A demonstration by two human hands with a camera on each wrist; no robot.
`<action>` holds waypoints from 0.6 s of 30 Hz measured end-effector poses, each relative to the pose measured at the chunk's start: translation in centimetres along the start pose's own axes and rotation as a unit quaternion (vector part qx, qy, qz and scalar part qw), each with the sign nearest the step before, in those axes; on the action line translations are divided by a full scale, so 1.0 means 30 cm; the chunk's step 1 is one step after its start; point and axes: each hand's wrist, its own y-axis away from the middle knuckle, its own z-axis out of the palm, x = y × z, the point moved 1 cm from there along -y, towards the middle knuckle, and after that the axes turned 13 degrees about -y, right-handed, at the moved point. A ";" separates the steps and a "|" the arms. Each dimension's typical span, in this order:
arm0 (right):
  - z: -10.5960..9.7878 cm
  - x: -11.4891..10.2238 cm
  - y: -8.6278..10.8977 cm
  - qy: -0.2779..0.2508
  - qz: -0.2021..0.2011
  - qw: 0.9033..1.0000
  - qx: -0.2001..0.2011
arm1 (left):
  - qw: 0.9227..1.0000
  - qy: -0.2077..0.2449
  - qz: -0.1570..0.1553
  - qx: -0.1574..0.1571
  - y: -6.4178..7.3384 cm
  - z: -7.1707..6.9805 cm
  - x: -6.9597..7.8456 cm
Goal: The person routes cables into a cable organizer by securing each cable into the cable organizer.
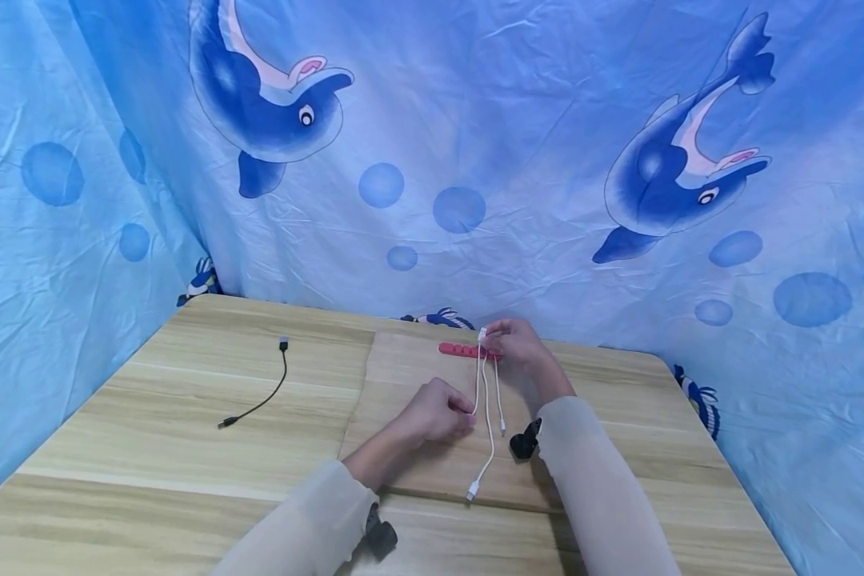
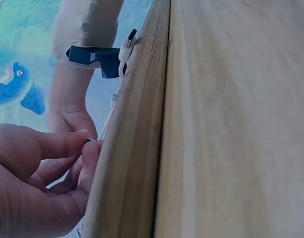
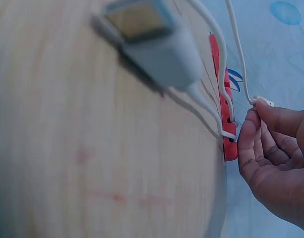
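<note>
A red cable organizer strip [image 1: 455,350] lies near the far edge of a wooden board. My right hand [image 1: 522,348] is beside its right part, pinching a white connector [image 1: 483,333] between thumb and fingertips. From that connector a white cable runs down to my left hand [image 1: 435,410], which pinches its other end; a small metal tip [image 2: 90,140] shows between thumb and finger. Other white cables pass through slots of the red strip [image 3: 230,150]; one has a connector [image 1: 473,490] near the board's front edge, another a smaller plug [image 1: 502,426].
To the left, a short black cable [image 1: 277,388] lies curved on the wooden table [image 1: 187,448]. The wooden board [image 1: 396,472] lies on the table under both hands. Blue dolphin-print cloth [image 1: 418,120] hangs behind and at the sides.
</note>
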 end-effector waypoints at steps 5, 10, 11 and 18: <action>0.000 -0.004 -0.012 0.009 -0.003 1.000 0.005 | 1.000 -0.013 -0.003 0.002 -0.003 0.003 0.008; 0.004 -0.017 -0.011 0.028 -0.001 1.000 0.007 | 1.000 -0.028 -0.004 0.005 -0.009 0.009 0.018; 0.003 -0.017 -0.011 0.034 0.000 0.999 0.007 | 1.000 -0.028 -0.005 0.003 -0.011 0.011 0.019; 0.003 -0.020 -0.018 0.073 -0.009 0.997 -0.007 | 0.999 -0.040 -0.013 -0.003 -0.015 0.005 0.029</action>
